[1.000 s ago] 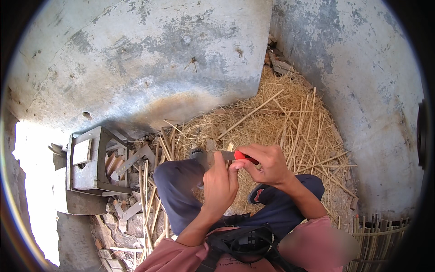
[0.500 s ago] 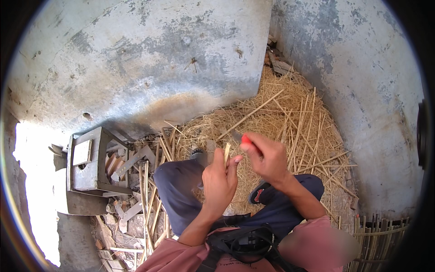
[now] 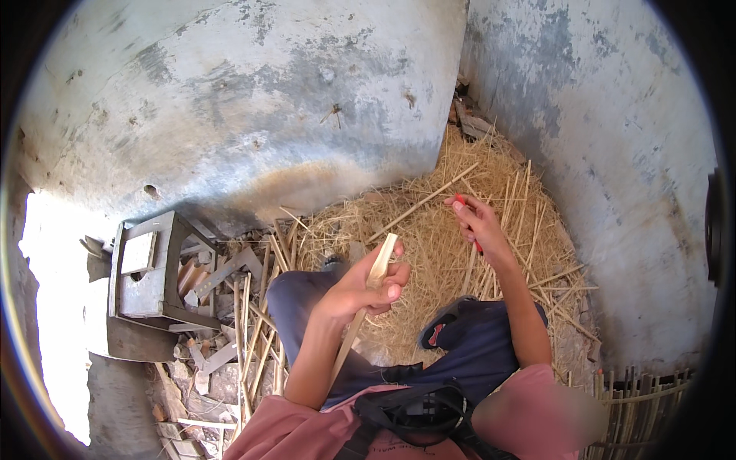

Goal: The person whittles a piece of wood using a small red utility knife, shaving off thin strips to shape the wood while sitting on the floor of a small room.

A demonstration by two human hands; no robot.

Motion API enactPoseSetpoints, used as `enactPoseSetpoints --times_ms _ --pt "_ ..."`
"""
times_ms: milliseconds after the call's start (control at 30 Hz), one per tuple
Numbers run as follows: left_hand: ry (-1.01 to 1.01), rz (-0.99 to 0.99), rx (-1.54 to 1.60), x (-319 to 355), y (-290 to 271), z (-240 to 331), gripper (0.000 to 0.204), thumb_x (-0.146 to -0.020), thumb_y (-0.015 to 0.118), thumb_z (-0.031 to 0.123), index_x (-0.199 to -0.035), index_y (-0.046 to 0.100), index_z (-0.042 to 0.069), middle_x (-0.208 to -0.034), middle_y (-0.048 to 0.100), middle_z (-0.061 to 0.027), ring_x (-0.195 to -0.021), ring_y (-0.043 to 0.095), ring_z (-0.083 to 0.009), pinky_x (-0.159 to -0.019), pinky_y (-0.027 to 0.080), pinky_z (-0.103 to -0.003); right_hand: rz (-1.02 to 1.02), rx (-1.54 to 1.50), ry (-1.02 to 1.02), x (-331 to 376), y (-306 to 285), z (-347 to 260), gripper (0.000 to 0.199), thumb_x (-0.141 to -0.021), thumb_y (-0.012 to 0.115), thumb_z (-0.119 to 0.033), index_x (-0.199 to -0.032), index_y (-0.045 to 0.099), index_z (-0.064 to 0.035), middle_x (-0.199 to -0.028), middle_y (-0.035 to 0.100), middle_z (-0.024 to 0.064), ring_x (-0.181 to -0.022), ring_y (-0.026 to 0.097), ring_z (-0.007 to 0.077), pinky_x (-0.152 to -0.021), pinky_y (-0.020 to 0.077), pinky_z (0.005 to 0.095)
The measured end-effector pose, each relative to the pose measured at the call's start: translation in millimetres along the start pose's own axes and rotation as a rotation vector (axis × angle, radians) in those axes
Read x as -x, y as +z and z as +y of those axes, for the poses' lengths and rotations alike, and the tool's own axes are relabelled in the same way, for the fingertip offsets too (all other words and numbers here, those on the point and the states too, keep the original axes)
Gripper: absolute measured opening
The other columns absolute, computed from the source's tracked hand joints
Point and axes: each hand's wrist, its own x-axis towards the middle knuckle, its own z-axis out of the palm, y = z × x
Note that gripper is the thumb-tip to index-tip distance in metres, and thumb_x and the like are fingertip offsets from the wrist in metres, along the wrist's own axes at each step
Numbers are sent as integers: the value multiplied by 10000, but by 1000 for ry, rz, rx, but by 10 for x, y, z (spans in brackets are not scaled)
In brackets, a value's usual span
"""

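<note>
In my left hand (image 3: 354,288) is a pale wooden stick (image 3: 380,262), its flat, whittled tip pointing up past my curled fingers. The stick's lower part runs down along my forearm towards my lap. My right hand (image 3: 484,230) is raised to the right, well apart from the stick, and closed round a red-handled knife (image 3: 460,199). Bits of the red handle show above and below my fingers; I cannot make out the blade. My bent legs in dark trousers (image 3: 491,326) are below both hands, with a dark shoe (image 3: 441,326) between them.
Straw-like shavings (image 3: 422,280) and long thin sticks (image 3: 429,198) cover the floor ahead and to the right. At the left, a worn wooden box frame (image 3: 157,268) stands by rubble and more sticks (image 3: 244,337). Stained walls (image 3: 268,100) enclose the corner. A slatted stick screen (image 3: 648,402) is at lower right.
My right hand with the knife has moved up and right, away from the stick. My left hand has turned, so the stick's whittled tip and length now show.
</note>
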Motion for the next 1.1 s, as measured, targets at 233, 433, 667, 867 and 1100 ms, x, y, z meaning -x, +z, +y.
enactPoseSetpoints --times_ms 233,433,667,867,1100 --pt "-41 -17 62 15 -230 -239 844 -925 815 118 -1577 289 227 -1135 482 -62 -595 437 -25 -469 299 -187 -124 -410 -89 372 592 -130 377 -1064 642 -298 -1321 670 -23 -813 601 -30 -530 394 7 -480 319 199" --pt "-85 58 -56 180 -123 -335 883 -939 812 131 -1558 187 215 -1173 531 -77 -632 486 -52 -511 354 -209 -194 -413 -155 700 952 -98 344 -1010 706 -177 -1303 683 1 -1060 762 96 -518 404 -5 -475 327 197" --pt "-30 93 -260 479 -100 -497 771 -955 802 162 -1498 257 125 -1255 581 -108 -715 589 -136 -647 501 -302 -117 -272 -68 944 1083 -26 214 -966 765 -167 -1104 748 -4 -781 660 -20 -542 438 10 -486 322 205" --pt "-96 53 -520 1130 -304 -793 419 -1028 714 176 -1362 518 17 -1204 658 -91 -884 689 -149 -812 582 -299 196 -299 -222 1065 1040 -104 212 -957 771 -127 -1136 741 -17 -840 719 18 -522 418 -2 -466 294 198" --pt "-77 239 -431 1694 -284 -897 211 -1114 559 154 -1233 630 -6 -963 710 -79 -807 696 -127 -767 577 -279 243 -370 -292 1398 723 -308 253 -1054 652 -186 -1231 715 -17 -913 739 71 -496 381 2 -450 300 190"
